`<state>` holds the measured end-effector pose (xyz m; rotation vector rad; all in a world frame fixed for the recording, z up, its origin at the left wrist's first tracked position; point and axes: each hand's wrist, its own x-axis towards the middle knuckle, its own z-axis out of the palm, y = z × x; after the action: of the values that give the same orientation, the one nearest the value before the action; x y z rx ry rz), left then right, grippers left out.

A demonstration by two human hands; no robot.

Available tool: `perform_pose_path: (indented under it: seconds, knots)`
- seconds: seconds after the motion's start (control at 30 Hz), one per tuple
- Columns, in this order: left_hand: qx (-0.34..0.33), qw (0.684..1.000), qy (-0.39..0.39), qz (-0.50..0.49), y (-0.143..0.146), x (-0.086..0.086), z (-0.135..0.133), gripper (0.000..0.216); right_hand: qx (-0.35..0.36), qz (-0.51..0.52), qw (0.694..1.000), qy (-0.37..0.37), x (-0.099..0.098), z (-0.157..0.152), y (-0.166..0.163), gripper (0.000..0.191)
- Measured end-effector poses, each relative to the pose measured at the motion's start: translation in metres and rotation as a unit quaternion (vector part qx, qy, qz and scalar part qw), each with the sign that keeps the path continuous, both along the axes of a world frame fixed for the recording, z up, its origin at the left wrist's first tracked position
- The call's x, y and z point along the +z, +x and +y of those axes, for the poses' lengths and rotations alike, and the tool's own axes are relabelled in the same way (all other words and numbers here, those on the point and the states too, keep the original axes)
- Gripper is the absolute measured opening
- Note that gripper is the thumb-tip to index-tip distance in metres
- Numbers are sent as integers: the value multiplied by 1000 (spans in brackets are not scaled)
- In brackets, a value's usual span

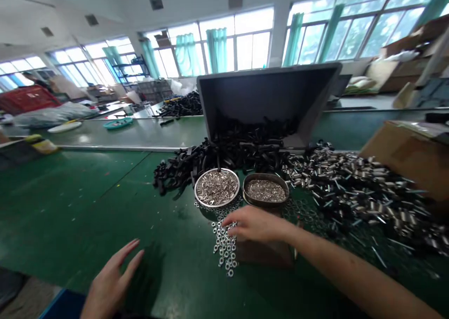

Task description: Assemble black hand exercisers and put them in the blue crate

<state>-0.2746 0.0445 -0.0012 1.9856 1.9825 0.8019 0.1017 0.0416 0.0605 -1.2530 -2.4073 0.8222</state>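
My right hand point(253, 224) hovers over or touches a patch of small silvery nuts point(225, 250) spread on the green table; its fingers are apart and a little bent, with nothing visible in them. Beneath that hand is a dark brown flat block or box point(263, 254), partly covered by the arm. My left hand point(111, 279) is held above the table at the lower left, thumb and fingers apart, holding nothing. Just beyond the right hand are a round white-rimmed dish point(239, 191) of small metal pins or screws and an oval metal tin point(245, 196) with finer metal pieces.
A large grey bin point(206, 108) lies tipped on its side, black parts point(182, 167) spilling from it. To the right spreads a heap of metal-and-black parts point(372, 188), with a cardboard box point(410, 155) behind it. A raised bench ledge point(164, 134) runs across the back.
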Motion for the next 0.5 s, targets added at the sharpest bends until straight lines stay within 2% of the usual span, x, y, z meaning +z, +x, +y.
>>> perform_pose_path:
  seconds: [0.03,0.07,0.1,0.2,0.27,0.33,0.4,0.5]
  knots:
    - [-57,998,-3,-22,31,2,22,45,-95,-29,995,18,4,16,28,26]
    - [-123,991,3,-46,65,6,41,45,-207,-65,975,40,6,34,56,23]
    - [-187,980,7,-70,101,10,55,42,-282,-83,955,52,5,51,82,23]
    - [-321,938,-3,-129,202,26,72,31,-428,-111,895,57,-11,96,149,25]
    - [-381,909,-28,-166,250,34,70,27,-479,-113,870,36,-25,114,177,26]
    - [-411,884,-67,-214,279,36,65,25,-504,-99,858,12,-39,125,194,32]
    - [-408,863,-120,-273,296,33,63,22,-520,-68,852,-6,-49,128,203,35]
    - [-369,836,-205,-352,310,23,66,20,-536,2,844,-31,-57,123,212,34]
